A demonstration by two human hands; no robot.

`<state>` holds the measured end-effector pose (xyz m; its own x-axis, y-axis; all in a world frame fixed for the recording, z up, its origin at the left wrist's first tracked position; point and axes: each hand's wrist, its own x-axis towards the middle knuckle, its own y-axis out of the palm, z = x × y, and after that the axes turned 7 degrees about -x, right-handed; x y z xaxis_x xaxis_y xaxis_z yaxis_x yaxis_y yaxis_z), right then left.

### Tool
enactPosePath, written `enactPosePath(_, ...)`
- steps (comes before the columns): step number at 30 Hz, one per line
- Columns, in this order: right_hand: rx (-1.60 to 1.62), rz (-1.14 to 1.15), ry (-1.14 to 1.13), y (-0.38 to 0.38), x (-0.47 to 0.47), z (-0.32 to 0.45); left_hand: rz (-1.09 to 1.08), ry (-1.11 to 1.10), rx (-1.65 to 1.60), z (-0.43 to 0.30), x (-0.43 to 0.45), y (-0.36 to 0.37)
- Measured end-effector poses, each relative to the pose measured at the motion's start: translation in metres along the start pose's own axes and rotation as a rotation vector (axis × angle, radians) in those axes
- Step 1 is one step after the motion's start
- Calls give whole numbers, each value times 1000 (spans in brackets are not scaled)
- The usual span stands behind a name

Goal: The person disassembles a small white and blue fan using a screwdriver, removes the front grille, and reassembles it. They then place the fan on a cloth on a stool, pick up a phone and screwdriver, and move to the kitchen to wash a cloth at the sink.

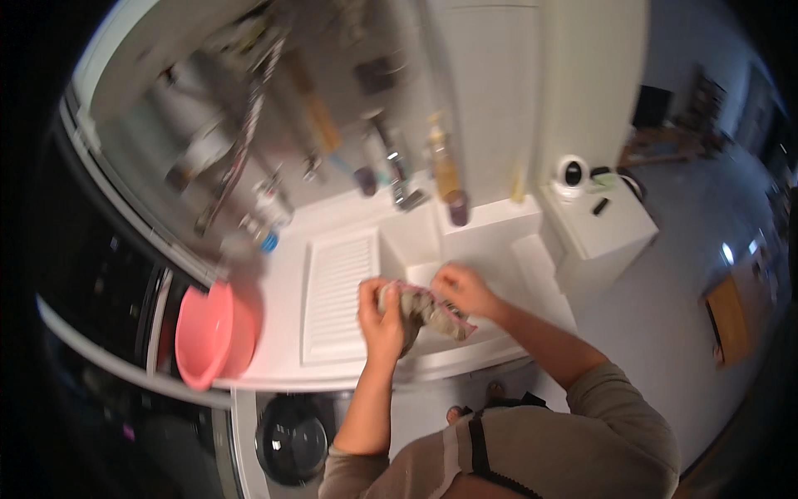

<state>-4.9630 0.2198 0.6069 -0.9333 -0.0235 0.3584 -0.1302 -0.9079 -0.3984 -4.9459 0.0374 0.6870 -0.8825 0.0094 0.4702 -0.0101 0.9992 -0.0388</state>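
Note:
My left hand [381, 318] grips a bunched beige-grey cloth [430, 313] with pink trim, its thumb lying on top. The cloth is up over the front part of a white laundry sink [499, 249]. Beside its upper edge is my right hand [464, 290], fingers curled. Blur hides whether those fingers pinch the pink edge or only hover by it. Left of the cloth, a ribbed washboard panel [341, 293] is moulded into the white counter. A chrome faucet [396, 165] rises behind the basin.
A pink plastic basin [212, 337] sits at the counter's left end. Pump bottle [444, 165] and purple cup [458, 209] stand on the back ledge. A white camera [570, 174] rests on the cabinet [598, 218] at right. Below the counter is a round appliance door [292, 440].

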Motion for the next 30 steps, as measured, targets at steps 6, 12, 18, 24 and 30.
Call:
enactPosePath(6, -345, -103, -207, 55, 135, -37, 25, -376, -331, 77, 11, -8)
enactPosePath(12, -861, -136, 38, 51, 218, -101, 31, -478, -205, 103, 18, 7)
enactPosePath(18, -714, 48, 67, 53, 222, -112, 129, -533, -167, 136, 39, 22)
enactPosePath(24, -793, -92, 86, 54, 239, -143, 254, -493, -149, 177, 64, 54)
enactPosePath(30, -601, -57, -64, 44, 229, -132, 311, -509, -134, 218, 81, 63)
